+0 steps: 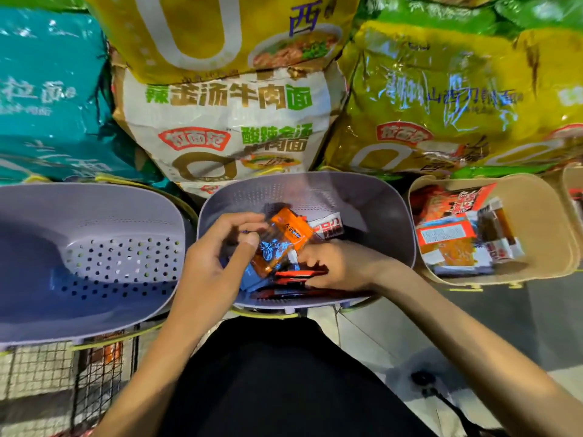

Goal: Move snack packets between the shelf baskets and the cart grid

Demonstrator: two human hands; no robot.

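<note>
left hand: orange packet, right hand: red packet

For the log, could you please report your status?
Left hand holds orange packet. Right hand grips red packet. Both inside middle basket. Nothing blocking.

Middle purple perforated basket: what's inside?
An orange foil snack packet pinched by the left hand, a white-and-red packet behind it, a blue packet, and red-and-black packets held by the right hand. The hands and pile hide the purple plastic basket floor and anything lower.
</note>
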